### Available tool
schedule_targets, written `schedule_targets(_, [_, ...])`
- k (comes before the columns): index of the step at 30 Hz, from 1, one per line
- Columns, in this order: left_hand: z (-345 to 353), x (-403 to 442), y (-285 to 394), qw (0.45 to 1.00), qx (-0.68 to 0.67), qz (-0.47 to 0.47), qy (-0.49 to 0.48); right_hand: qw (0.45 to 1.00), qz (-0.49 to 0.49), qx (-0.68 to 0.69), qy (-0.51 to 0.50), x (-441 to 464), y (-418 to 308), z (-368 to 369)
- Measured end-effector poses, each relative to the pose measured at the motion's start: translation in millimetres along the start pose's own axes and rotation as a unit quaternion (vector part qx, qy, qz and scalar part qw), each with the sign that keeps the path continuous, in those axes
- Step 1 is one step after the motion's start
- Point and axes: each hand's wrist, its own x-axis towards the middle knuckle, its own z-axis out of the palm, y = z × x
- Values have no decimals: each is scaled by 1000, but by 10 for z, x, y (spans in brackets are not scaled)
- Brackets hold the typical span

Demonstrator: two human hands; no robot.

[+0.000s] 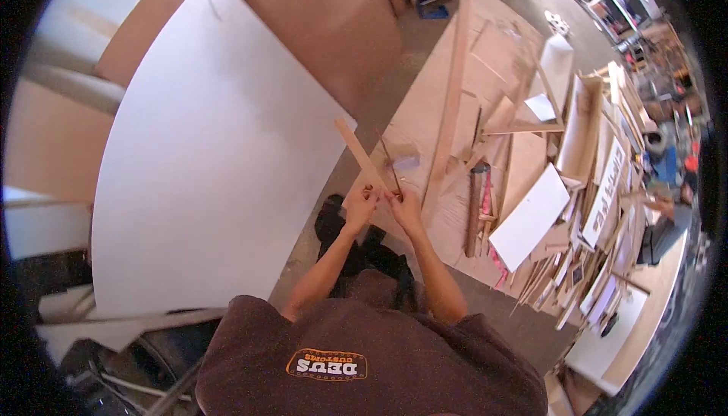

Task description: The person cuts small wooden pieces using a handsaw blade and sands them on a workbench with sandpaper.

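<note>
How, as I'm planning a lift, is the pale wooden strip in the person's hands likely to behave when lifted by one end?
The pale wooden strip is probably stiff: it juts out straight without visible sag. It looks narrow, so likely light for its length. Most of it projects beyond the left hand and right hand, so the far end may dip.

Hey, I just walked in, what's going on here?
A person in a brown shirt is holding a flat wooden strip near its close end, with the left hand and right hand close together. A large white panel is on the left. To the right, a long wooden batten lies on a plywood sheet, with a white board among scattered wood pieces beyond.
</note>
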Motion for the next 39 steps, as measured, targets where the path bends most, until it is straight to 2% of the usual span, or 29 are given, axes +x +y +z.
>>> schedule_targets(1, [-27,-16,-129,1000,-5,-10,15,1000,-3,-12,6,-20,104,94])
schedule_targets(3, [-67,42,-331,979,130,67,143,1000,-8,-8,-25,-66,241,189])
schedule_targets(4, [-94,95,-400,979,122,59,152,999,-8,-2,-37,-75,267,195])
schedule_targets(6, [-180,252,-516,932,223,49,283,998,-5,-46,-45,-99,306,198])
schedule_targets(7, [-196,326,-550,932,217,39,289,996,3,-81,-43,-136,357,199])
schedule_targets(9, [-246,584,-547,925,136,118,334,995,-2,-89,-49,-122,458,213])
schedule_targets(10, [-242,640,-452,925,131,114,339,995,-2,-91,-45,-108,475,204])
schedule_targets(12, [-183,705,-319,959,22,82,270,992,2,-115,-54,-123,481,135])
schedule_targets(13, [-157,741,-271,959,18,81,273,990,8,-131,-57,-112,443,111])
schedule_targets(14, [-123,764,-224,969,30,31,242,989,6,-134,-59,-106,416,93])
schedule_targets(15, [-80,789,-210,977,41,-20,209,988,-37,-144,-38,-106,426,74])
schedule_targets(16, [-41,812,-192,977,37,-21,211,985,-81,-154,-17,-93,430,56])
schedule_targets(17, [-12,824,-176,977,38,-6,210,984,-82,-156,-18,-86,433,28])
schedule_targets(19, [44,870,-304,977,38,7,208,988,-35,-139,-64,-105,316,-78])
schedule_targets(20, [79,904,-427,966,84,37,240,987,-34,-141,-65,-86,328,-91])
schedule_targets(22, [87,825,-416,951,128,67,273,981,-151,-110,-45,-21,286,-100])
schedule_targets(23, [90,738,-429,942,166,91,278,981,-152,-111,-46,3,264,-128])
schedule_targets(24, [84,644,-410,930,204,115,282,988,-34,-64,-137,-3,-89,-245])
schedule_targets(26, [95,553,-469,931,220,89,276,970,89,-19,-227,78,-280,-231])
schedule_targets(27, [102,529,-508,931,235,64,271,977,-82,-56,-190,145,-280,-156])
schedule_targets(29, [158,544,-561,916,272,62,289,952,-249,-93,-151,286,-274,-28])
schedule_targets(30, [188,574,-578,897,310,64,307,952,-236,-91,-174,323,-434,-8])
schedule_targets(32, [181,609,-509,909,313,18,275,950,-218,-97,-204,379,-745,22])
schedule_targets(33, [189,619,-486,916,317,-22,244,935,-249,-130,-216,406,-887,24])
schedule_targets(35, [195,615,-434,916,317,-41,241,915,-280,-168,-237,498,-929,78])
schedule_targets(37, [242,643,-462,914,321,-56,242,892,-172,-257,-328,613,-908,135])
schedule_targets(39, [253,645,-440,888,324,-24,326,895,-205,-217,-331,644,-1037,210])
